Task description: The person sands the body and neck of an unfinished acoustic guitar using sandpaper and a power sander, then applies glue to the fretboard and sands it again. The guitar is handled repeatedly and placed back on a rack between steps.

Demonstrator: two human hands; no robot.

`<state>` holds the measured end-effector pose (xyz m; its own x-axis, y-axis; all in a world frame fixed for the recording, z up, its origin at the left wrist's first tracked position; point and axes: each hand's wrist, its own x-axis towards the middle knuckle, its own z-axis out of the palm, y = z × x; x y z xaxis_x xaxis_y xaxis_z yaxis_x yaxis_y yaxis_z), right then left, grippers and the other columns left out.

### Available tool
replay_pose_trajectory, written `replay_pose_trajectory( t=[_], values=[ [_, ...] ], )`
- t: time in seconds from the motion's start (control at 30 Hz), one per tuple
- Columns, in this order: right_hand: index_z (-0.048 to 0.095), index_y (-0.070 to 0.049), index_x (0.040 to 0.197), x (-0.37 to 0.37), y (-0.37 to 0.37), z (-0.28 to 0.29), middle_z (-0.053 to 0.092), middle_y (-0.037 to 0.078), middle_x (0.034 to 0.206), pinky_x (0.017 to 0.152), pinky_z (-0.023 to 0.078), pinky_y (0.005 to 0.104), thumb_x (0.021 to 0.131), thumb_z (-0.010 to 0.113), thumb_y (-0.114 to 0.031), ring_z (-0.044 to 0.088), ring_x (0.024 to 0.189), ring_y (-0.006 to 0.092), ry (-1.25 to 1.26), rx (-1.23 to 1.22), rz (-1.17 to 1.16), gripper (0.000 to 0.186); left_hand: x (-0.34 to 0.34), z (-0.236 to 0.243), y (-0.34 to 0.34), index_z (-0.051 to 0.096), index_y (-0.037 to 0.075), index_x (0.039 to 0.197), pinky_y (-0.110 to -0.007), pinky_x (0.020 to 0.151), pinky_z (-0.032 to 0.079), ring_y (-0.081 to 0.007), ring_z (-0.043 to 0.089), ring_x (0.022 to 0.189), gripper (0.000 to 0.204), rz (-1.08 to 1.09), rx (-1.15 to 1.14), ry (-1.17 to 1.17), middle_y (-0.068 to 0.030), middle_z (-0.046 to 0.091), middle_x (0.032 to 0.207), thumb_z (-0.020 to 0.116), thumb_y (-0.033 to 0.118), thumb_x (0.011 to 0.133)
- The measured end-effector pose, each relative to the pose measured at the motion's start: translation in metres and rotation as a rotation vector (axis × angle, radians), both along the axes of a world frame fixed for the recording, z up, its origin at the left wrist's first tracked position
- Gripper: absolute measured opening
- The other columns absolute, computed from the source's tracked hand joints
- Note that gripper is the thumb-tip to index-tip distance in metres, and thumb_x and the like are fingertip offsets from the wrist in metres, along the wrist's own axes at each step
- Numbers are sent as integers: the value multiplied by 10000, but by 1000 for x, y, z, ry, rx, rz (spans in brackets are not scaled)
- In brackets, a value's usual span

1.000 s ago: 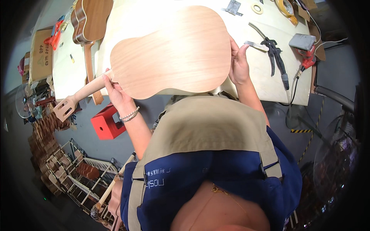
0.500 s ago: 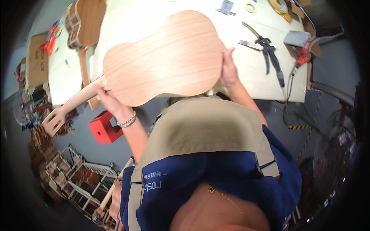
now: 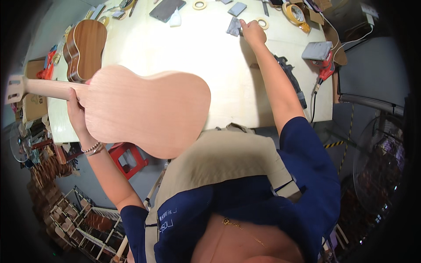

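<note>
My left hand (image 3: 75, 109) grips the pale unfinished wooden guitar (image 3: 144, 109) at its neck (image 3: 55, 88), near the join with the body. The guitar lies tilted at the left, back upward, headstock pointing left. My right hand (image 3: 253, 33) is stretched forward over the cream table (image 3: 215, 65), fingers closed on a small grey sheet (image 3: 233, 26). A tape roll (image 3: 262, 23) lies just beyond that hand. My right forearm partly hides black clamping tools (image 3: 287, 72).
A brown guitar (image 3: 87, 48) lies at the table's left. At the right are a red sander (image 3: 324, 65) with its cords and a yellow tape dispenser (image 3: 296, 15). Grey pads (image 3: 167, 9) lie at the far side. A red stool (image 3: 140, 162) and wheeled racks (image 3: 83, 219) stand below.
My right hand has let go of the guitar body and moved forward to the grey sheet. My left hand has moved left with the guitar, whose body now sits lower and further left.
</note>
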<state>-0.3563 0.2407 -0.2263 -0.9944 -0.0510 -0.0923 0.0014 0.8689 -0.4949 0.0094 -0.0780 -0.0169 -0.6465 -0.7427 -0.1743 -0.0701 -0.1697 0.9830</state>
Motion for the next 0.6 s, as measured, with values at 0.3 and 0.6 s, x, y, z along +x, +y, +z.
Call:
replay_pose_trajectory(
  t=[0.3,0.6],
  values=[
    [352,83,1247,-72,-51,28,572,241,1152,835,472,442,785,640,-497,576,1048,358,-170,5,-171,795,-78,-40,22,435,-13,1029,-308,660,544,-199,639,761,406,-197,-76,-80,-226,645,926,480,381,943],
    [587,31,1064,-80,-39,-24,654,109,874,657,510,301,720,725,-148,649,749,194,64,-888,22,412,-105,-128,24,462,-62,1077,-305,702,549,-212,653,775,498,-301,135,-272,-217,650,946,512,406,911]
  ],
)
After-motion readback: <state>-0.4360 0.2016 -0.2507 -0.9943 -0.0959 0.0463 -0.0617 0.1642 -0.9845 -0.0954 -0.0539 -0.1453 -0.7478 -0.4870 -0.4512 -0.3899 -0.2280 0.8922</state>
